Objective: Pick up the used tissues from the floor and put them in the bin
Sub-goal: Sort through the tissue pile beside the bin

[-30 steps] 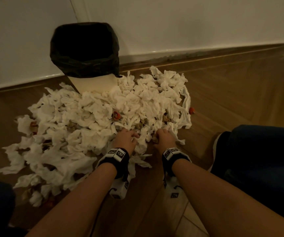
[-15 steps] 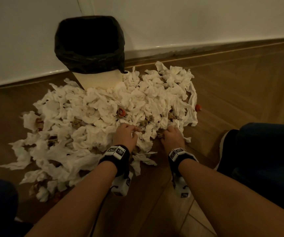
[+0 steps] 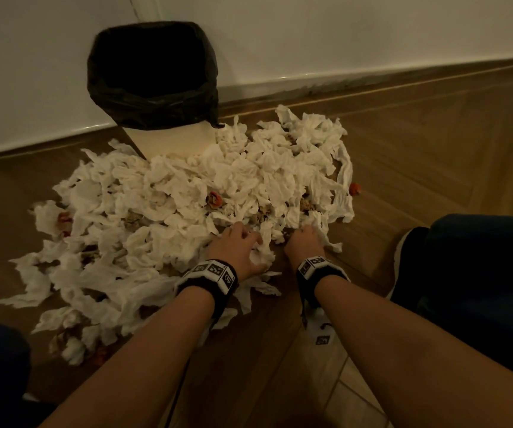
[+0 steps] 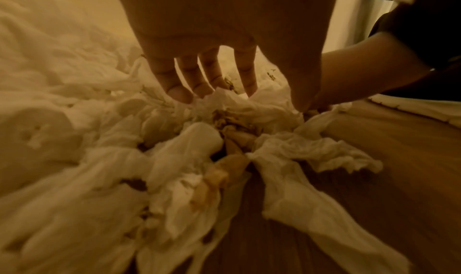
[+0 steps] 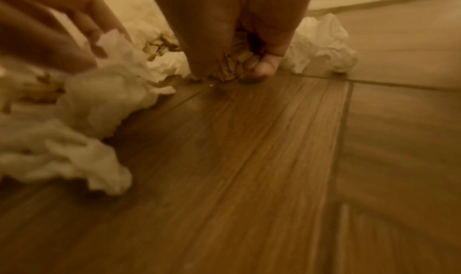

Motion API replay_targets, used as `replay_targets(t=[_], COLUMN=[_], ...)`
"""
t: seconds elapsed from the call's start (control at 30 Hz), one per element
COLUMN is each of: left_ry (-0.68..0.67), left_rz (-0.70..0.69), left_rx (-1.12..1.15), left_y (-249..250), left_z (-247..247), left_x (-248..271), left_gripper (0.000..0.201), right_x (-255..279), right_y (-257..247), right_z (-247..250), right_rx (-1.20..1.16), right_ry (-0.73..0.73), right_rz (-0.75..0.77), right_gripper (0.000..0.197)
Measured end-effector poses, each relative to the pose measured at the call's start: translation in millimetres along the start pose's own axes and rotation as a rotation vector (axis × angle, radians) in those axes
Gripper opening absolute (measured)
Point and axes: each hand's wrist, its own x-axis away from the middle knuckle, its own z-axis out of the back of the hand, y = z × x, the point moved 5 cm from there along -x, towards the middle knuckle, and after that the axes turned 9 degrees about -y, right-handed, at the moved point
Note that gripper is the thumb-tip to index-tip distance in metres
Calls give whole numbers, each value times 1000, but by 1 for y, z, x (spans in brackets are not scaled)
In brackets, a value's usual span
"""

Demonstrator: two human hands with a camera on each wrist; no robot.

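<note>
Both hands barely shifted since earlier frame, same near edge of tissues (image 3: 205,193). Left hand (image 3: 238,247) fingers (image 4: 174,84) spread, tips pressing into tissue. Right hand (image 3: 306,242) curled tight round crumpled brownish wad (image 5: 230,65), low over wood floor (image 3: 434,149). Heap sprawls before bin (image 3: 171,140) with black liner, by wall.

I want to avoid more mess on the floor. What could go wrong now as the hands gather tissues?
Brown crumbs lie among the tissues under the left hand; they may fall out on the way to the bin. The right hand pinches only a small scrap, so the pile may scatter.
</note>
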Motion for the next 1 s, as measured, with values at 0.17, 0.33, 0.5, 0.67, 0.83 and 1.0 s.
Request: replay_targets(t=[0.17,0.33,0.5,0.67,0.83,1.0], left_ry=[23,95,15,140,357,445], left_rz=[-47,-91,-82,-21,58,185], left_rx=[-44,-218,-242,64,649,1032], left_y=[9,19,17,9,-11,-41], left_z=[3,3,-2,25,56,72], left_x=[0,-5,-15,-16,-6,2], left_gripper=[58,64,32,31,29,31], right_x=[2,9,11,6,9,18], right_y=[11,17,20,16,8,-17], right_z=[-2,6,13,16,25,41], right_rx=[-142,-246,-321,-500,-753,-1264], right_ry=[0,82,126,65,-70,-203], right_rz=[-33,8,6,-30,-50,44], right_gripper=[32,29,20,38,43,29])
